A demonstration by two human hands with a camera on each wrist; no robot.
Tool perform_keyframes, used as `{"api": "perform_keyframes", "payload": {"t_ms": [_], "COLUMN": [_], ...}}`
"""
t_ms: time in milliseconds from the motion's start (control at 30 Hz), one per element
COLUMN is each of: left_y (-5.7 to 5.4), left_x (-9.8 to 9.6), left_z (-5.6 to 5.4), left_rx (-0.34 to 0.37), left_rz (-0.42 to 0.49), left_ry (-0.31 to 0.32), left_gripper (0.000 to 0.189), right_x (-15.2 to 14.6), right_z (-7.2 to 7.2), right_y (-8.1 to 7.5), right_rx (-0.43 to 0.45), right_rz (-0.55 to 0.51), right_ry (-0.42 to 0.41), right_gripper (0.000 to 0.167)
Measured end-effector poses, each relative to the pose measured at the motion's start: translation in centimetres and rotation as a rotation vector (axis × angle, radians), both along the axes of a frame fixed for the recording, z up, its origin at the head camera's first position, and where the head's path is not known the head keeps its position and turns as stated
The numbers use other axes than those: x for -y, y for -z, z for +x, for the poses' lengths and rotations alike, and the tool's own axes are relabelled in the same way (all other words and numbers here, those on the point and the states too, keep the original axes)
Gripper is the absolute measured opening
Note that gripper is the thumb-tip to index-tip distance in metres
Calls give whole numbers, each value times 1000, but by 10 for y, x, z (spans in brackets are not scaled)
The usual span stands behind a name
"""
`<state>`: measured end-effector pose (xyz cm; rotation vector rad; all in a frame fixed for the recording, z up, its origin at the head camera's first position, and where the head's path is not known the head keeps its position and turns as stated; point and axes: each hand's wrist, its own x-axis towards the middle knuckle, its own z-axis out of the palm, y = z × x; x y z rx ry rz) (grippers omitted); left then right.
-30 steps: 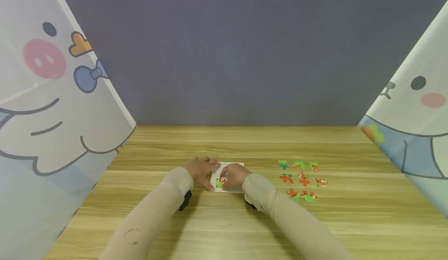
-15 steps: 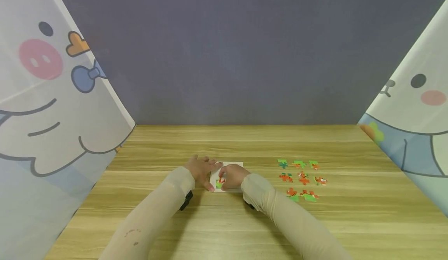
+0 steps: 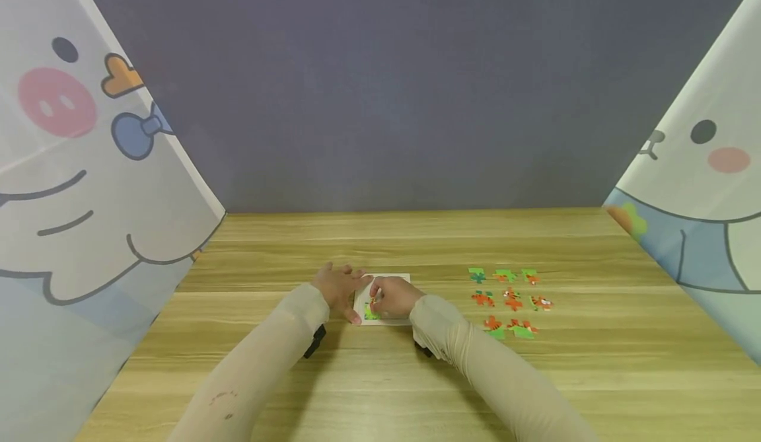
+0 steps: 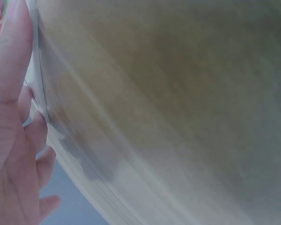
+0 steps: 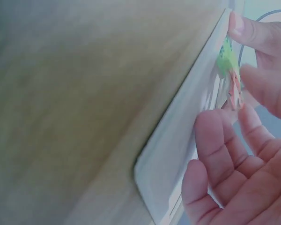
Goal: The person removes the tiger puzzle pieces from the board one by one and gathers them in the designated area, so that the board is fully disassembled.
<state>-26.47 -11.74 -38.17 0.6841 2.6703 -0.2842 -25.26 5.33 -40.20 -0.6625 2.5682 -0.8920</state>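
Observation:
Near the middle of the table in the head view lies a white puzzle tray (image 3: 392,322). My left hand (image 3: 340,290) rests with spread fingers along its left edge, the thumb at the near left corner. My right hand (image 3: 397,296) is over the tray and pinches a small reddish-orange jigsaw piece (image 5: 234,91) between thumb and index finger. A green jigsaw piece (image 3: 370,312) sits in the tray's near left corner, right by the fingertips. In the right wrist view the two pieces meet or overlap; whether they interlock I cannot tell. The left wrist view shows only part of the left hand (image 4: 14,117).
Several loose jigsaw pieces (image 3: 513,300), orange and green, lie in rough rows on the wooden table (image 3: 380,382) to the right of the tray. A grey panel (image 3: 380,92) stands behind the table, with printed cartoon cloths (image 3: 71,217) at the sides.
The right hand's fingertips have shifted slightly over the green piece, and less of the reddish piece shows. The left hand stays at the tray's edge. The whole head view has drifted a little.

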Motion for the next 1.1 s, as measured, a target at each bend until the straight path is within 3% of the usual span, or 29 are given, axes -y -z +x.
{"api": "perform_keyframes", "payload": {"t_ms": [167,567,1100], "left_y": [0,0,8], "left_x": [0,3,3], "left_z": [0,2,-1], "left_rx": [8,-8,-13], "left_rz": [17,2,3], "left_ry": [-15,-12,5], "left_gripper": [101,100,98], "right_x": [1,0,-32], "right_z": [1,3,4], "right_y": [1,0,-4], "right_rx": [24,-49,-118], "right_rz": [-71,-110,-66], "right_ry": [7,-54,-27], "right_gripper": [9,10,10]}}
